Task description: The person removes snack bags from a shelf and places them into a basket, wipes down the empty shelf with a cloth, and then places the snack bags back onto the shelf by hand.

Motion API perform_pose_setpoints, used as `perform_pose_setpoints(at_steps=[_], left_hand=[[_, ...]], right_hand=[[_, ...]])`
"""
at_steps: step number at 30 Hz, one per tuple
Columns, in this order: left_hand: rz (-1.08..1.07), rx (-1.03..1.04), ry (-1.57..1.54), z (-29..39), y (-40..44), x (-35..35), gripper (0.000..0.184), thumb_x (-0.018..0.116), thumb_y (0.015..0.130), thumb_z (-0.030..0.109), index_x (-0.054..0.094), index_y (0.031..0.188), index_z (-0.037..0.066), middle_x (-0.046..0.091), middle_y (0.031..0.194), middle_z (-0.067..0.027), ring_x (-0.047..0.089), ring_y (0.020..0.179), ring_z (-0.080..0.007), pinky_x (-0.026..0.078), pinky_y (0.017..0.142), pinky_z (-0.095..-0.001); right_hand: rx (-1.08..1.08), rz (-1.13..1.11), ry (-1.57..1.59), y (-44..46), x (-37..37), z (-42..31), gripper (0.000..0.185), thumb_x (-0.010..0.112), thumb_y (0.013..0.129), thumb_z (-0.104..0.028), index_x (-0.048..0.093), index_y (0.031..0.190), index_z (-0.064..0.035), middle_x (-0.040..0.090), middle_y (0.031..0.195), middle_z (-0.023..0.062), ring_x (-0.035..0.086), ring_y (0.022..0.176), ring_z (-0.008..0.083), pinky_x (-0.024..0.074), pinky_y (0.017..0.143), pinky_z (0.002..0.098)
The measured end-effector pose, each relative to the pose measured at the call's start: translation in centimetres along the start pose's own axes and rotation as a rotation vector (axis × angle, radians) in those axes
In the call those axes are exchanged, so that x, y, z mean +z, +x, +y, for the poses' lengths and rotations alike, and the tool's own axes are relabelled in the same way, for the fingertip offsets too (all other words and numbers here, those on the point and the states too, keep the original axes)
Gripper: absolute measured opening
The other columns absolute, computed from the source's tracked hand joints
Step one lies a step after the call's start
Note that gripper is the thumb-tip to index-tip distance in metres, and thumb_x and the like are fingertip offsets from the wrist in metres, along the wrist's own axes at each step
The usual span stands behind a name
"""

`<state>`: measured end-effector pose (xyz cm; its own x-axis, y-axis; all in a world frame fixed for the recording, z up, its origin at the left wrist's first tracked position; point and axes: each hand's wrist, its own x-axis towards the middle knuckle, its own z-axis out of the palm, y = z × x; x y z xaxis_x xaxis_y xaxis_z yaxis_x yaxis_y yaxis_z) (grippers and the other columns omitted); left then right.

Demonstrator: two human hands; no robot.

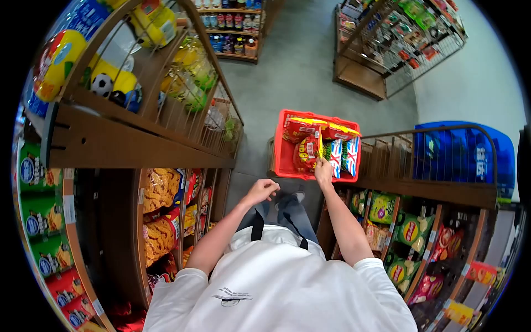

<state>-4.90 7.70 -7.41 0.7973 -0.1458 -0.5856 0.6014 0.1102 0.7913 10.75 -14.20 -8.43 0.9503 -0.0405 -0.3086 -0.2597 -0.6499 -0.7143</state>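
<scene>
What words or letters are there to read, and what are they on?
"X", big and red: on the two white-and-blue bags in the basket.
"GO", it seems: on the red bag in the right hand; its other letters are unclear.
Too small or blurred: the shirt print, the blue pack's white writing, the shelf labels.

Right arm's stretched out front, right hand [324, 169] pinching; left elbow's bent, left hand [262, 191] loosely curled, gripping nothing.

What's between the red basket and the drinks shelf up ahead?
Just bare gray floor between the red basket and the drinks shelf, seen in the head view.
</scene>
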Motion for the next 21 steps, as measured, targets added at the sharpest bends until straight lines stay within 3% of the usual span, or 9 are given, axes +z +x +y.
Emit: perform_pose_setpoints(at_steps=[1, 2, 7, 10, 13, 17, 19, 20, 21], left_hand=[[-0.008, 0.011, -0.009, -0.1, 0.4, -0.1, 0.024, 0.057, 0.095, 0.023, 0.065, 0.099, 0.001, 0.067, 0.096, -0.0052, 0.063, 0.079, -0.0118, 0.054, 0.061, -0.027], [-0.016, 0.029, -0.02, 0.1, 1.0, 0.0, 0.024, 0.057, 0.095, 0.023, 0.065, 0.099, 0.001, 0.067, 0.095, -0.0054, 0.063, 0.079, -0.0121, 0.054, 0.061, -0.0271], [-0.072, 0.038, 0.009, 0.5, 1.7, 0.5, 0.027, 0.061, 0.092, 0.028, 0.066, 0.098, 0.002, 0.067, 0.092, -0.0045, 0.063, 0.077, -0.0116, 0.054, 0.059, -0.0264], [-0.076, 0.083, 0.001, 0.1, 1.4, 0.4, 0.026, 0.061, 0.093, 0.026, 0.065, 0.102, 0.002, 0.066, 0.096, -0.0059, 0.064, 0.08, -0.0135, 0.054, 0.06, -0.0274], [-0.058, 0.048, -0.057, -0.7, 0.2, 0.8, 0.026, 0.061, 0.093, 0.025, 0.064, 0.102, 0.001, 0.066, 0.095, -0.007, 0.064, 0.081, -0.0138, 0.055, 0.06, -0.0282], [-0.082, 0.012, 0.028, 0.5, -2.1, 3.4, 0.036, 0.069, 0.088, 0.028, 0.06, 0.109, 0.001, 0.065, 0.101, -0.0104, 0.065, 0.086, -0.0172, 0.056, 0.067, -0.0315], [0.008, 0.335, 0.4, 2.5, -4.0, 5.8, 0.074, 0.081, 0.076, 0.03, 0.043, 0.133, 0.002, 0.052, 0.128, -0.0185, 0.056, 0.114, -0.0265, 0.05, 0.093, -0.0398], [-0.024, 0.355, 0.427, 4.6, -5.3, 7.6, 0.074, 0.081, 0.076, 0.03, 0.043, 0.133, 0.002, 0.052, 0.128, -0.0185, 0.056, 0.114, -0.0265, 0.05, 0.093, -0.0398], [-0.052, 0.578, 0.598, 7.1, -7.0, 9.9, 0.095, 0.085, 0.07, 0.03, 0.028, 0.14, 0.002, 0.037, 0.139, -0.0195, 0.042, 0.127, -0.0289, 0.039, 0.103, -0.0418]], right_hand=[[-0.098, 0.021, -0.122, -0.6, -0.8, -0.1, 0.027, 0.051, 0.095, -0.021, 0.065, 0.097, 0.0017, 0.063, 0.077, 0.0282, 0.063, 0.072, 0.0429, 0.0476, 0.066, 0.0471], [-0.1, 0.043, -0.142, -0.3, -0.4, 1.3, 0.028, 0.053, 0.095, -0.025, 0.066, 0.099, -0.0008, 0.06, 0.067, 0.0219, 0.06, 0.061, 0.0281, 0.0427, 0.059, 0.0411], [-0.12, 0.183, 0.009, -5.4, -2.8, 0.0, 0.027, 0.055, 0.095, -0.024, 0.063, 0.102, 0.0012, 0.051, 0.059, 0.0195, 0.047, 0.055, 0.0181, 0.0403, 0.055, 0.0386], [-0.028, 0.21, 0.116, -7.5, -4.6, -1.3, 0.027, 0.055, 0.096, -0.022, 0.063, 0.102, 0.0036, 0.053, 0.06, 0.0107, 0.046, 0.057, 0.0116, 0.0409, 0.053, 0.034], [-0.066, 0.191, 0.304, -8.6, -7.1, -1.6, 0.029, 0.054, 0.098, -0.019, 0.063, 0.115, 0.0029, 0.055, 0.075, -0.0044, 0.046, 0.064, 0.0049, 0.0446, 0.06, 0.0234], [-0.166, 0.318, 0.49, -14.6, -13.5, -2.4, 0.033, 0.055, 0.098, -0.019, 0.06, 0.124, 0.0011, 0.062, 0.087, -0.0028, 0.049, 0.078, 0.0027, 0.0443, 0.071, 0.0218], [-0.209, 0.273, 0.443, -19.9, -17.8, -2.7, 0.03, 0.057, 0.096, -0.014, 0.061, 0.121, 0.0021, 0.067, 0.093, 0.0019, 0.055, 0.084, 0.0052, 0.0462, 0.075, 0.0244], [-0.324, 0.325, 0.365, -22.6, -19.7, -2.3, 0.029, 0.058, 0.094, -0.011, 0.061, 0.12, 0.0022, 0.068, 0.096, 0.0056, 0.058, 0.086, 0.0077, 0.047, 0.076, 0.0257], [-0.428, 0.376, 0.281, -25.4, -21.4, -1.8, 0.029, 0.06, 0.092, -0.007, 0.062, 0.119, 0.0024, 0.07, 0.099, 0.0094, 0.061, 0.089, 0.0103, 0.0478, 0.078, 0.027]])
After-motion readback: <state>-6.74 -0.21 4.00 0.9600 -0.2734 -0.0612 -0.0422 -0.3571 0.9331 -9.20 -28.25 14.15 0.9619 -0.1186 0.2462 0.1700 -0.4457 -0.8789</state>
